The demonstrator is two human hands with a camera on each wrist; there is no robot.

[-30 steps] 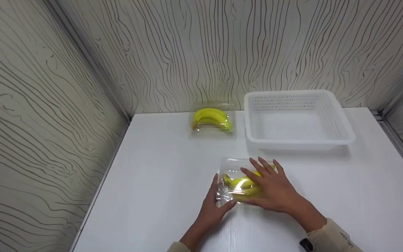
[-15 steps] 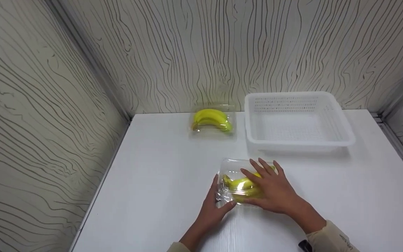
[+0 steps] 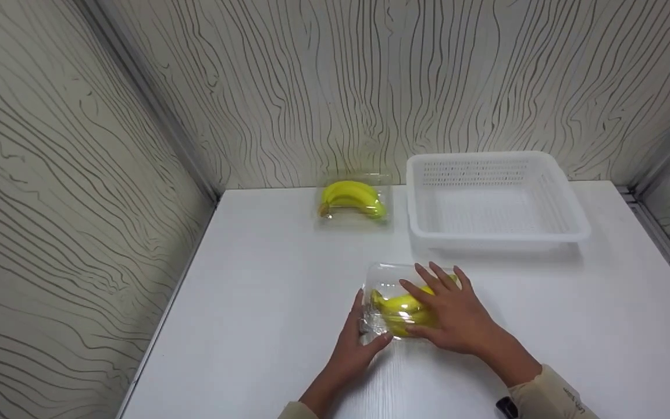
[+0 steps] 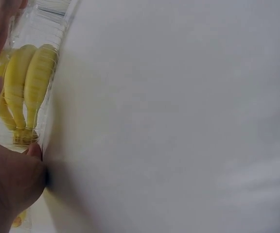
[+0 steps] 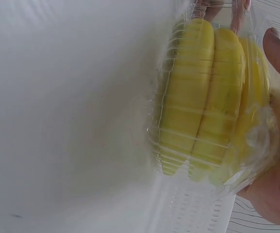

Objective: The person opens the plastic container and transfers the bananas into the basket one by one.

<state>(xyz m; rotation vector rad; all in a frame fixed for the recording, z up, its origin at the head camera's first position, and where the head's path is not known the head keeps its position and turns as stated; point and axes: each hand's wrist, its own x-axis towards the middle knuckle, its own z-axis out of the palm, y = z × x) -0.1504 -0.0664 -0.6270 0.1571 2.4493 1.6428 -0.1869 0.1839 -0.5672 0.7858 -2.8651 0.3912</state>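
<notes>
A clear plastic clamshell box lies on the white table with a bunch of yellow bananas inside. My left hand holds its near left corner, thumb at the front edge and fingers along the left side. Spread over the lid, the fingers of my right hand press down on the right part and cover some of the fruit. The left wrist view shows the stem end of the bananas close to the left hand. Ridged plastic wall in front of the bananas fills the right wrist view.
Behind, by the patterned wall, stands a second clear box holding bananas. To its right is a white perforated plastic basket with nothing in it. Side walls border the white table.
Both hands keep their places on the box. The reflections on the lid over the bananas shift slightly; the second box and the basket stay put.
</notes>
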